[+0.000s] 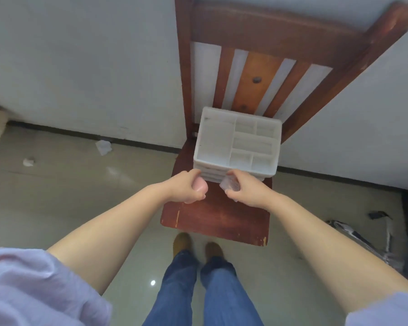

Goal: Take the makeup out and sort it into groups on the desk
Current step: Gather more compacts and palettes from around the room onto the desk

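- The fingers [199, 172] of the left hand [189, 187] curl round a pink rounded object [200, 185] at frame centre, their tips touching the lower front edge of the organizer; the right hand [244, 189] pinches a small clear item [230, 185] just beside it.
- A red-brown wooden chair [212, 217] fills the centre and upper right, its slatted back against a pale wall [80, 67].
- A glossy tiled floor [68, 184] spreads across the lower frame, with crumpled paper scraps [103, 147] at left.
- A white plastic makeup organizer [218, 141], with divided top compartments and shallow drawers below, sits at the back of the chair seat.
- Blue jeans [198, 290] and brown shoes [182, 242] show at the bottom centre.
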Demonstrator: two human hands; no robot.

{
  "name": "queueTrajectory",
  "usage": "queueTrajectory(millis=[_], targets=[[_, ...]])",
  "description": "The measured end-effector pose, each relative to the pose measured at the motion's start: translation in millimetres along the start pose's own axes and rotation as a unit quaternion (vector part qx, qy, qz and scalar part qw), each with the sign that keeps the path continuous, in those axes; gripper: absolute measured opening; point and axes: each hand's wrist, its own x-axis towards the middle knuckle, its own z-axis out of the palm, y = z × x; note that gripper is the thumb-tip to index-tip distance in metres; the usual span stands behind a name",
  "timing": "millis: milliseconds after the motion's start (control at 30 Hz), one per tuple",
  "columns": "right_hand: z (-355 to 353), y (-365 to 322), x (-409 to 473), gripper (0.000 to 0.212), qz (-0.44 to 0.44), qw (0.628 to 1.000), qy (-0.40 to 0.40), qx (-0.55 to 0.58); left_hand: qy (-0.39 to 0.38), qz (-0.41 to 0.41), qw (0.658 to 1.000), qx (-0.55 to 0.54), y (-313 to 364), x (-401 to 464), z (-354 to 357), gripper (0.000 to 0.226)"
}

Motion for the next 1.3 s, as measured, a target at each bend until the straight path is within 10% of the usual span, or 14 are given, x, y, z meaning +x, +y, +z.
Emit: queueTrajectory(millis=[233,633,1300], targets=[[5,-88,-11,0.050,-0.257,0.946,0.056,-0.188,0.244,-0.099,0.964,-0.038,-22,-115,5,0.082],[161,-210,-105,0.033,-0.516,0.763,-0.116,-0.371,0.490,-0.365,0.770,-0.182,-76,-348,190,0.062],[615,-219,-574,0.050,-0.748,0.363,-0.349,-0.432,0.535,-0.631,0.391,-0.403,-25,-695,720,0.069]])
